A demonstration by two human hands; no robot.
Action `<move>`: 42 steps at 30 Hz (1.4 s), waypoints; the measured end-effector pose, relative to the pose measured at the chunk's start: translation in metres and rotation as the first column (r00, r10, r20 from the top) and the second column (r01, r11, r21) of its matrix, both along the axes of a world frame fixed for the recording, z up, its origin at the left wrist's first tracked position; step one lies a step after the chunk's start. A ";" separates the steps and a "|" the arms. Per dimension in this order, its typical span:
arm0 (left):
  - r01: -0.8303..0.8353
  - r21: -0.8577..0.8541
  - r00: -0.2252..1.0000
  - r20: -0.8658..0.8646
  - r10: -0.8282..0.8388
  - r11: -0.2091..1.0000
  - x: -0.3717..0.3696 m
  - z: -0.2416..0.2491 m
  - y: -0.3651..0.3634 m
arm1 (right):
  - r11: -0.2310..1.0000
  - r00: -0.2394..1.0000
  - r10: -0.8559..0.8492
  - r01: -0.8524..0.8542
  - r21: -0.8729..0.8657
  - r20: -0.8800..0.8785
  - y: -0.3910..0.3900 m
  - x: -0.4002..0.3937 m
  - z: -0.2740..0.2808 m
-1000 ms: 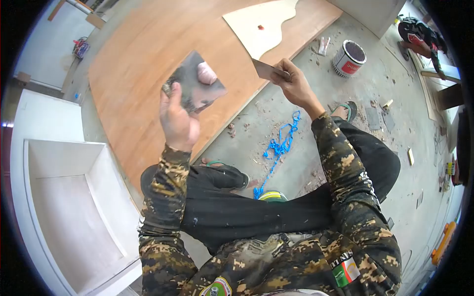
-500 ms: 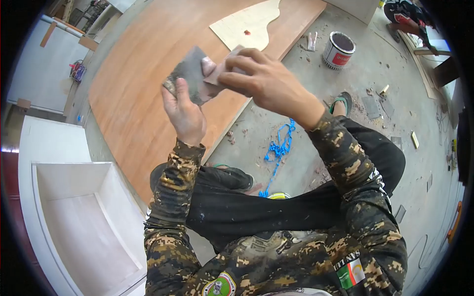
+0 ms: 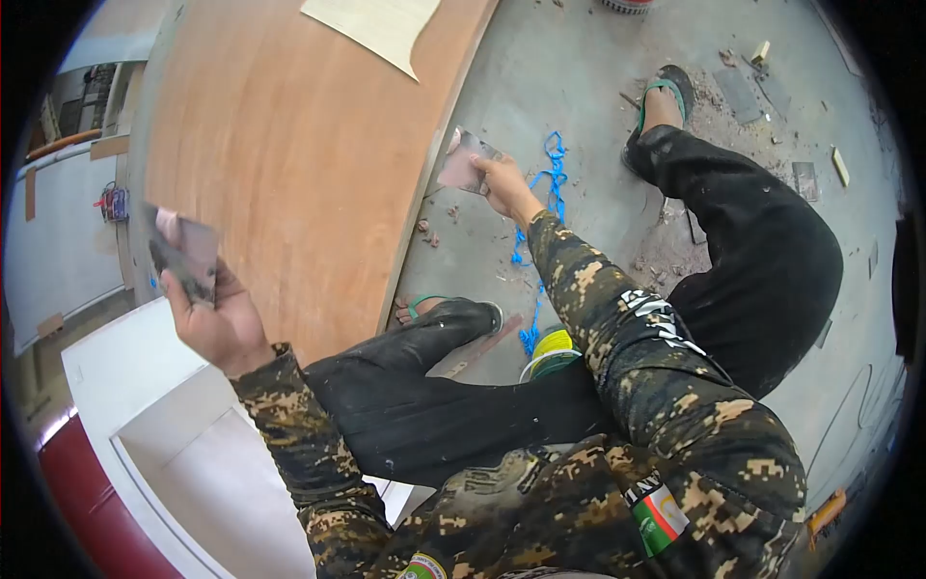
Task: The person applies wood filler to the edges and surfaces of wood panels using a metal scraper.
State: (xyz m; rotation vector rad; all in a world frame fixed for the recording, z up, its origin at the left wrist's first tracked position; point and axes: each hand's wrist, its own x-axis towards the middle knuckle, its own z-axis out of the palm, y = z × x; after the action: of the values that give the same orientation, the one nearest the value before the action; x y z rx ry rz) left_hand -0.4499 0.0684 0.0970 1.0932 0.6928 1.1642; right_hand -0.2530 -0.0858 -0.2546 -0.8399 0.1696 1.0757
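Observation:
A thin grey flat plate (image 3: 198, 259), with a lump of pinkish putty near its upper edge and dark smears below, is gripped in my left hand (image 3: 230, 323) at the left, over the edge of the wooden board. My right hand (image 3: 507, 185) pinches a second flat scraper plate (image 3: 463, 166), its face coated with pink putty. This scraper is held beside the long edge of the wooden board (image 3: 280, 183), above the floor. The two plates are well apart.
A pale curved cut-out (image 3: 381, 31) lies on the board. White cabinet (image 3: 108, 349) stands at lower left. Blue tangled string (image 3: 554, 183) and a yellow-green tub (image 3: 552, 349) are on the floor near my legs. Scraps and a small pale block (image 3: 840, 166) lie at right.
My hands were together, with the scraper against the putty on the plate. They have separated: left hand to the left and lower, right hand lower. The view has shifted too.

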 end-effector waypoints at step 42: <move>0.559 -0.197 0.804 0.365 -0.469 0.806 0.019 0.001 0.018 | 0.815 0.866 0.012 0.281 -0.507 0.499 0.088 -0.012 -0.017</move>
State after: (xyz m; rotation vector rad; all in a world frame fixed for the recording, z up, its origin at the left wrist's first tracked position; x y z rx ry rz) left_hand -0.4313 0.0863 0.0983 0.7557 0.2785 0.6929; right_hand -0.2652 0.0021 -0.2716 -1.5937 0.1252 0.6381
